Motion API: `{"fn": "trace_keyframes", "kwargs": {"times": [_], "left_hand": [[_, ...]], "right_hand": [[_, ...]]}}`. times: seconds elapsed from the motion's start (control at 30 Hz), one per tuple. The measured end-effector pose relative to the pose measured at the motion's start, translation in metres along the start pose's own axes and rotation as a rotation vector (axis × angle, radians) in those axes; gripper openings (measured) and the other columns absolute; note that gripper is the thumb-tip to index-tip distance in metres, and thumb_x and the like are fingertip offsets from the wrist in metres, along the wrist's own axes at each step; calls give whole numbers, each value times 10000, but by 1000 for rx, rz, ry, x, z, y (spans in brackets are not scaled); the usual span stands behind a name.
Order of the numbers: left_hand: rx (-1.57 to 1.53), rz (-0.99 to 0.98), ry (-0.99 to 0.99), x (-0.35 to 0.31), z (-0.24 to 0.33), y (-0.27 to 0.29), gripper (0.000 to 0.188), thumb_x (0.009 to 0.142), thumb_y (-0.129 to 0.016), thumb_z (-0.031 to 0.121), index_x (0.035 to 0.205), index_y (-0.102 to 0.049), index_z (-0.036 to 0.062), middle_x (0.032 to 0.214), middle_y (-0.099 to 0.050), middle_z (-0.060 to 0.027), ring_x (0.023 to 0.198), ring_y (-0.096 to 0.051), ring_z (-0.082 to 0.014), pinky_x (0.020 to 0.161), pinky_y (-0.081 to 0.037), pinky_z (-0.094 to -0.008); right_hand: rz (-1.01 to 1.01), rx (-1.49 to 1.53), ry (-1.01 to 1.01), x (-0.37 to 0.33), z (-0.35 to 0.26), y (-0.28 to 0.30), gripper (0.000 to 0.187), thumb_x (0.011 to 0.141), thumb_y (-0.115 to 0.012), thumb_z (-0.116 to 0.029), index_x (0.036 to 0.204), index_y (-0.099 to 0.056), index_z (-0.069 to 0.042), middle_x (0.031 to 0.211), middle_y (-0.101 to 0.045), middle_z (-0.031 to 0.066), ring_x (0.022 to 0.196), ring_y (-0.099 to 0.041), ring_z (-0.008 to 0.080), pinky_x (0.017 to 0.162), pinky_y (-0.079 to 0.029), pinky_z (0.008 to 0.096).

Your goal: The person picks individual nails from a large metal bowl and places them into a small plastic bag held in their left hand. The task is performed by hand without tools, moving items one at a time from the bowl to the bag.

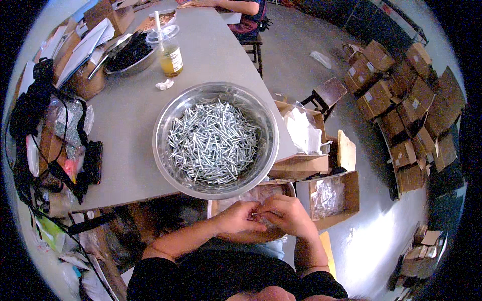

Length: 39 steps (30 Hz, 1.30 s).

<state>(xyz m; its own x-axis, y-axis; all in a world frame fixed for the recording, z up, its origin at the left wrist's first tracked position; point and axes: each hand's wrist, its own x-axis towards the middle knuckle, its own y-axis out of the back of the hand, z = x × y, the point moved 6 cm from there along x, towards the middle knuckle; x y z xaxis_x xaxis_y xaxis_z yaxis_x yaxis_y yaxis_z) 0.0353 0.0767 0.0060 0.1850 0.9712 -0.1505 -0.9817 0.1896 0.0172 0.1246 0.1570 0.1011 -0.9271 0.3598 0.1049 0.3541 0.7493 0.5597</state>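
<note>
While the left hand (240, 218) and right hand (285, 212) meet, fingers bunched, over an open container (271, 190), whether either grip grasps anything I cannot tell; beyond, silvery metal fasteners (213, 143) fill a steel bowl (163, 131) on the desk (120, 140).

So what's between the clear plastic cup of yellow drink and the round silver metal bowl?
The head view shows a crumpled white wad toward the gap's left; bare grey tabletop otherwise separates cup and bowl.

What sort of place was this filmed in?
Probably a small workshop or packing room: a metal bowl holding loose screw-like fasteners sits on a grey table, and cardboard boxes are piled at the right.
</note>
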Motion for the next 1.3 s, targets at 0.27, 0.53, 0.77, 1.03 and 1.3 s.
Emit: {"fn": "trace_keyframes", "kwargs": {"times": [0.27,0.53,0.77,1.03,1.3], "left_hand": [[-66,50,-58,9,-8,-8,441,803,-741,269,1115,-585,-2,1041,-664,-167,984,-640,-215,844,-491,-369],[-112,-68,-91,2,22,-10,573,795,-751,464,1099,-585,8,977,-657,-102,948,-607,-165,832,-486,-350],[-153,-71,-129,0,24,-10,676,805,-677,593,1081,-577,-17,985,-642,-107,945,-594,-156,832,-496,-342],[-5,-1,-166,-1,30,-4,692,863,-638,530,1308,-461,30,1139,-623,-127,1091,-597,-284,964,-458,-409],[387,430,-514,-1,62,19,166,770,-711,80,887,-624,3,916,-614,-122,874,-615,-306,784,-494,-384]], "right_hand": [[19,-16,-42,-11,-17,6,258,746,-720,-53,997,-666,-55,1039,-640,126,946,-632,315,808,-524,393],[73,-138,123,-18,-16,7,258,704,-759,-89,950,-683,-106,1137,-544,120,1069,-527,338,908,-465,423],[47,-209,174,-16,-22,8,272,653,-775,-123,913,-697,-106,1132,-541,111,1074,-522,330,930,-439,435],[130,-142,196,-18,-23,13,223,660,-754,-48,872,-686,-67,1075,-595,122,993,-590,316,852,-494,415],[306,-158,-62,-24,0,18,164,708,-738,-10,846,-651,-33,794,-622,123,738,-638,303,641,-527,377]]}}
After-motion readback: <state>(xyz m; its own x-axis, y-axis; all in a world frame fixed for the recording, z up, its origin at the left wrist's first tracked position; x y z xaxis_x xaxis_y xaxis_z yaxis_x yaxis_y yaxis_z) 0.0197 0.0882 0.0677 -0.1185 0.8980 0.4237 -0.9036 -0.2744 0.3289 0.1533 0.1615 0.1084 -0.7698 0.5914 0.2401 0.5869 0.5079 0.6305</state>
